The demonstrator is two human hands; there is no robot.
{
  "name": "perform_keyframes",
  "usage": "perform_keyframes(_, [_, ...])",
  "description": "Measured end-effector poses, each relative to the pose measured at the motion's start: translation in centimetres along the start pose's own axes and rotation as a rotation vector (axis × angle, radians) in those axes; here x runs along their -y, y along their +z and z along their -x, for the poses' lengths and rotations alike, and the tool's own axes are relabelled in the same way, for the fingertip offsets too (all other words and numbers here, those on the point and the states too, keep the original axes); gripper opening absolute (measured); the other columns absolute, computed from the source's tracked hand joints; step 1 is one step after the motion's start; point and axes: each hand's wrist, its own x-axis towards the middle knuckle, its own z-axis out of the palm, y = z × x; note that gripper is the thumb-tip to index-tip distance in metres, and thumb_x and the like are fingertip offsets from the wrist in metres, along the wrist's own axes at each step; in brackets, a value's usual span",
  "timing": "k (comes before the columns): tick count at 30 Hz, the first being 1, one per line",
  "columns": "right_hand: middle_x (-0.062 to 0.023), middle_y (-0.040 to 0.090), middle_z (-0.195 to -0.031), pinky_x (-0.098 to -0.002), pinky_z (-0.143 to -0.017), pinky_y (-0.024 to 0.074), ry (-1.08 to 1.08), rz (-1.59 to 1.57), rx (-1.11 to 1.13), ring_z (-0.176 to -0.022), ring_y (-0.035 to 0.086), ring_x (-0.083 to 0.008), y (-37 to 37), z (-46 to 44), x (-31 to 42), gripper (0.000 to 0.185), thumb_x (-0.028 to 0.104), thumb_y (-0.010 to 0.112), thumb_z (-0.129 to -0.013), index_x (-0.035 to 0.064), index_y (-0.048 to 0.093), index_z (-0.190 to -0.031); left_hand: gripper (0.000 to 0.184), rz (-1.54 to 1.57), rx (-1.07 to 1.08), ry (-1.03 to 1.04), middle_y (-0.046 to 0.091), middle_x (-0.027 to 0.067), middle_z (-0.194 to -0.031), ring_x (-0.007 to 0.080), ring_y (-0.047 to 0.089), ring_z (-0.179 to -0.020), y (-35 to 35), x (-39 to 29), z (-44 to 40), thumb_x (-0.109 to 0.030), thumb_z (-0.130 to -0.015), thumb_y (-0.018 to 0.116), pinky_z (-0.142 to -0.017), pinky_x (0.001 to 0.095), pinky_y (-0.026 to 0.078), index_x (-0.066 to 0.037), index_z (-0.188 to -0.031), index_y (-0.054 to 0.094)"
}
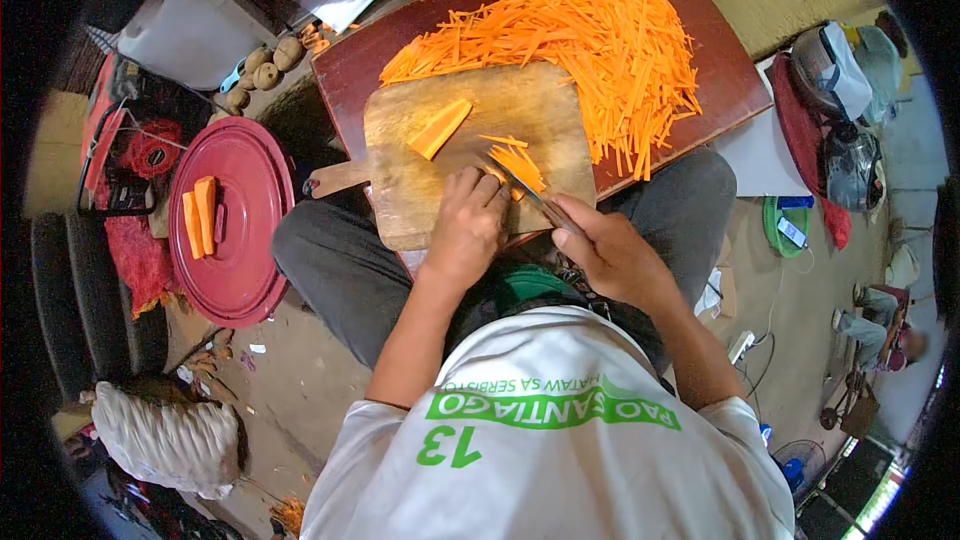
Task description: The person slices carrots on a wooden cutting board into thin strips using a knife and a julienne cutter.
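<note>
A wooden cutting board with a handle at its left lies before my lap. My right hand grips a knife, its blade slanting up and left over the board. Beside the blade, my left hand is closed, its curled fingers pressing on a carrot piece mostly hidden beneath them. Fresh carrot strips lie just beyond the blade. A thick carrot chunk rests farther up the board. Past the board, a large heap of carrot strips covers much of the red-brown table.
To the left, a round red lid carries carrot pieces. Round brown vegetables sit behind it. A white sack lies lower left. On the right are a green basket with a phone, and a person sits farther off.
</note>
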Motion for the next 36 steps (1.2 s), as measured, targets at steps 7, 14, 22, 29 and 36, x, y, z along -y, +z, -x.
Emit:
perform_keyframes(7, [-0.0292,0.072,-0.107,-0.044,-0.087,0.0552,-0.139,-0.001,-0.079,-0.099,0.073,-0.0443,0.5,-1.6,-0.2,0.04,0.015,0.059,-0.107,-0.0058,0.059,-0.14,0.029,-0.004,-0.01,0.01,0.067,0.0161,-0.105,0.0372,0.06,-0.105,0.1,-0.1,-0.2,-0.004,-0.077,0.069,-0.09,0.0486,0.048,0.004,-0.104,0.077])
perform_keyframes(14, [-0.0297,0.069,-0.099,-0.051,-0.082,0.0557,-0.192,0.016,-0.128,-0.097,0.07,-0.0506,1.8,-1.7,-1.1,0.027,0.013,0.056,-0.107,-0.0016,0.059,-0.129,0.026,-0.002,0.006,-0.007,0.065,0.0155,-0.102,0.0373,0.06,-0.105,0.5,0.2,0.1,-0.005,-0.076,0.07,-0.091,0.0485,0.048,0.003,-0.1,0.076])
perform_keyframes(22, [-0.0284,0.074,-0.116,-0.0422,-0.094,0.0556,0.064,-0.025,-0.004,-0.11,0.073,-0.0414,-0.1,-0.5,1.2,0.04,0.014,0.06,-0.107,-0.0069,0.059,-0.141,0.034,0.003,-0.031,0.005,0.065,0.0151,-0.103,0.0376,0.06,-0.104,0.2,0.0,0.1,-0.005,-0.069,0.076,-0.091,0.0485,0.049,0.003,-0.102,0.075])
perform_keyframes(29, [-0.0277,0.074,-0.114,-0.0398,-0.092,0.056,-0.099,0.022,-0.084,-0.107,0.075,-0.0365,1.3,-1.9,-0.9,0.042,0.016,0.062,-0.107,-0.0076,0.06,-0.141,0.036,0.004,0.037,-0.037,0.065,0.0145,-0.102,0.0369,0.059,-0.103,0.2,0.0,0.1,-0.005,-0.068,0.077,-0.09,0.0486,0.048,0.001,-0.103,0.075])
perform_keyframes(36, [-0.0162,0.074,-0.102,-0.0319,-0.086,0.0557,-0.166,-0.068,-0.263,-0.091,0.069,-0.0173,-0.9,-1.0,0.8,0.041,0.012,0.063,-0.107,-0.0084,0.06,-0.141,0.047,-0.051,-0.023,-0.021,0.066,0.0157,-0.107,0.0398,0.059,-0.106,0.6,0.1,0.1,-0.004,-0.07,0.078,-0.095,0.051,0.048,-0.003,-0.116,0.073])
